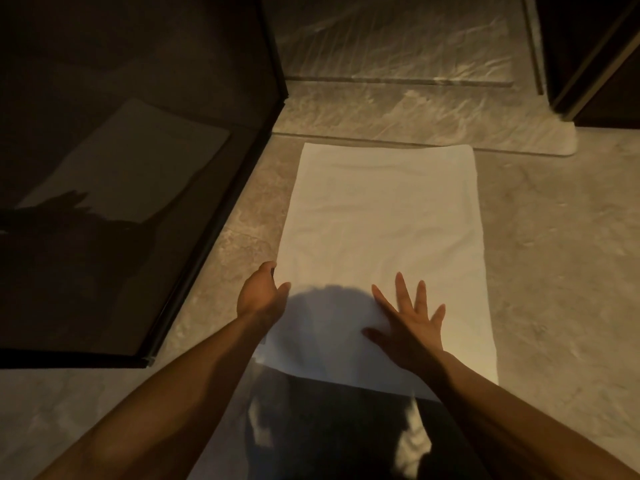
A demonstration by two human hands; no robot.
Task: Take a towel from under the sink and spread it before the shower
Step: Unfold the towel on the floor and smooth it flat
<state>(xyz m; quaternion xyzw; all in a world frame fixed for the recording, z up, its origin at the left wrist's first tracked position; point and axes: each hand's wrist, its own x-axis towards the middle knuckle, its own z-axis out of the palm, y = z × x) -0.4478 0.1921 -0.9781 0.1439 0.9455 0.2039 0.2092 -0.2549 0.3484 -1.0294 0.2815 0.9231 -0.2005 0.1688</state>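
A white towel (381, 230) lies flat and unfolded on the marble floor, its far edge against the raised shower threshold (398, 112). My left hand (261, 292) sits at the towel's left edge, fingers curled at the hem with the thumb on top. My right hand (410, 323) lies flat on the near part of the towel, fingers spread and straight. A round shadow falls on the towel between the two hands. The near end of the towel is partly covered by my dark clothing.
A dark glass panel (114, 188) in a black frame stands along the left and reflects the towel. A dark door frame (588, 53) rises at the far right. Marble floor (561, 237) stretches to the right of the towel.
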